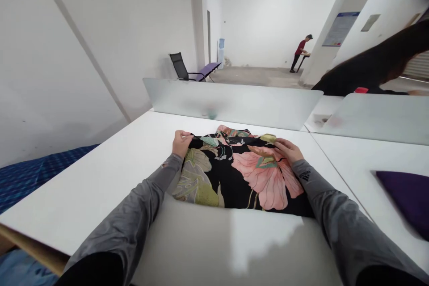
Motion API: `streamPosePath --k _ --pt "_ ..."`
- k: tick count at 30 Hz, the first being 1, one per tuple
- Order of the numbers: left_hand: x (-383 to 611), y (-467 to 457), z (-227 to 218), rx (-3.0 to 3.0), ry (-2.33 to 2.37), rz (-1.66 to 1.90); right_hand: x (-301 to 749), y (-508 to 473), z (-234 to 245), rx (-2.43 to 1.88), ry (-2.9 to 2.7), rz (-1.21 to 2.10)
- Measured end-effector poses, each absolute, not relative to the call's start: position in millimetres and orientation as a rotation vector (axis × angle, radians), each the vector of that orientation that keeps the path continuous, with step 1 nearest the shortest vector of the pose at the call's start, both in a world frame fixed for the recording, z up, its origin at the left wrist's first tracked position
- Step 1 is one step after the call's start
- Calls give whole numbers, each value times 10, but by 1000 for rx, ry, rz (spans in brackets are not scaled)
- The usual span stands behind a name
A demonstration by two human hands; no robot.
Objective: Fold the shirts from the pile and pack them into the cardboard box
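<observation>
A black floral cloth with large pink and green flowers lies folded on the white table in front of me. My left hand is closed in a pinch on the cloth's far left corner. My right hand rests on the far right edge of the cloth, fingers curled onto the fabric. Both forearms are in grey sleeves and lie along the cloth's two sides.
A frosted divider panel stands along the table's far edge. A purple cloth lies on the neighbouring table at right. A dark-sleeved arm of another person reaches in at upper right. Far back stand a black chair and a person.
</observation>
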State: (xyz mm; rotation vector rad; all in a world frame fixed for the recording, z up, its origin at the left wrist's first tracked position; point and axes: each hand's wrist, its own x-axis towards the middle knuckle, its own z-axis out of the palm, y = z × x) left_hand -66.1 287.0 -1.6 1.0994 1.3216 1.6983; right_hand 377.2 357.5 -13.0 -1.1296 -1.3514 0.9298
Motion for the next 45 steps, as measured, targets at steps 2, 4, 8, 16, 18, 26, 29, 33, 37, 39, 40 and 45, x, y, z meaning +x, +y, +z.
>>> streamPosePath --k 2,4,8,16,18,26,29,33,37,39,40,45 --pt "-600 2820 -6 1442 1313 1542 3748 3528 -103 -1164 -1668 661" --pt "-524 2783 -8 1795 1281 1275 3685 3479 -68 -1104 -2025 409" --pt "-410 2876 -5 2030 1274 1027 3463 3454 -10 -1094 -2586 112" --pt "-467 3262 77 1904 1652 1121 3106 3720 174 -1797 -2439 -116" --pt "-490 3148 130 1873 1683 1165 3121 3639 266 -1728 -2440 -75" --pt "-417 1499 271 2559 1248 421 3740 2021 185 -996 -2665 349" --pt "-321 1200 84 2774 1379 202 3785 1681 9 -1126 -2717 63" --pt "-269 1392 -129 2920 1595 112 3661 1641 -9 -1269 -2698 -268" --pt "-490 1459 -141 3021 1467 64 3463 1112 -59 -1250 -2720 -411" --pt "-671 1371 -127 3065 1346 68 3341 661 -140 -1211 -2694 -423" --pt "-765 1319 -124 3073 1308 81 3287 440 -166 -1168 -2688 -390" --pt "-1098 1061 -106 3015 1476 65 3356 -163 24 -781 -2703 221"
